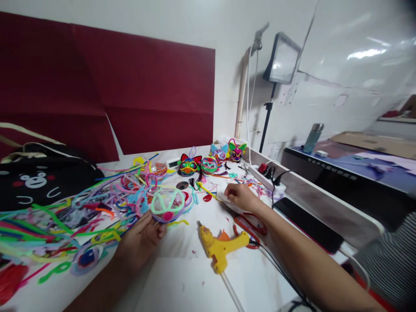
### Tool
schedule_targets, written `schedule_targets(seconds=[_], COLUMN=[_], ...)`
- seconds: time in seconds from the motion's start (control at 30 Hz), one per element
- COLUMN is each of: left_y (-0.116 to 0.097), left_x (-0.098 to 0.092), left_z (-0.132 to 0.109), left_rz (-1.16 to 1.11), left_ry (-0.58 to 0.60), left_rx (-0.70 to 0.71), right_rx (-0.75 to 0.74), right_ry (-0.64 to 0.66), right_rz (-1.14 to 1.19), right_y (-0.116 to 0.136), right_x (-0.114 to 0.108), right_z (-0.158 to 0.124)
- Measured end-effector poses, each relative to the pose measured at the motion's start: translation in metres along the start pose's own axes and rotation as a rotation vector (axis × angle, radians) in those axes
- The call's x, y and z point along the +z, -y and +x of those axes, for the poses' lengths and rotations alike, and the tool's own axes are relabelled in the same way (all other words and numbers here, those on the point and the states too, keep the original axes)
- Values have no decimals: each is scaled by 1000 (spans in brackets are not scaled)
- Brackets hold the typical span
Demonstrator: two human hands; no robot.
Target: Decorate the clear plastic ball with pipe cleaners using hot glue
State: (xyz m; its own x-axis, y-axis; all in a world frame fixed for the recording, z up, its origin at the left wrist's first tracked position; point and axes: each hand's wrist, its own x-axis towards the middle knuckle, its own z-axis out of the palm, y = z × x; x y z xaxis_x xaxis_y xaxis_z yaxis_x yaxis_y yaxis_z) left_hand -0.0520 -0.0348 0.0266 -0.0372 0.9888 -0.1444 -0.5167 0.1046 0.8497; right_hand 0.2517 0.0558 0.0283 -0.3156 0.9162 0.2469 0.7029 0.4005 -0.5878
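Observation:
My left hand is closed around the underside of a clear ball wrapped in green and pink pipe cleaners, held just above the white table. My right hand reaches forward, fingers curled down over a white object on the table; what it grips is hidden. A yellow glue gun lies between my arms, its nozzle pointing away. Red-handled scissors lie beside my right forearm.
A big heap of coloured pipe cleaners covers the table's left. Several finished colourful ball figures stand at the back. A black bear-face bag sits far left. A power strip and cables run along the right edge.

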Motion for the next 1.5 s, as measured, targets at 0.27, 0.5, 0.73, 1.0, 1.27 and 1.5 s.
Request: schedule_targets(seconds=[0.27, 0.5, 0.73, 1.0, 1.27, 1.5], left_y=[2, 8, 10, 10, 11, 6], left_x=[-2, -2, 1, 2, -2, 7], left_z=[-1, 1, 0, -1, 1, -2], left_rz=[-18, -51, -50, -76, -75, -64], left_ry=[-17, 5, -14, -30, -22, -138], left_rx=[-19, -23, -17, -49, -74, -138], right_rx=[-22, -20, -27, -15, -3, -2], right_ry=[20, 41, 76, 103, 126, 158], right_rz=[-26, -61, -99, -175, -264, -337], right_y=[-2, -3, 1, 3, 10, 14], right_x=[5, 10, 9, 9, 6, 4], right_z=[-1, -1, -4, -5, -7, -10])
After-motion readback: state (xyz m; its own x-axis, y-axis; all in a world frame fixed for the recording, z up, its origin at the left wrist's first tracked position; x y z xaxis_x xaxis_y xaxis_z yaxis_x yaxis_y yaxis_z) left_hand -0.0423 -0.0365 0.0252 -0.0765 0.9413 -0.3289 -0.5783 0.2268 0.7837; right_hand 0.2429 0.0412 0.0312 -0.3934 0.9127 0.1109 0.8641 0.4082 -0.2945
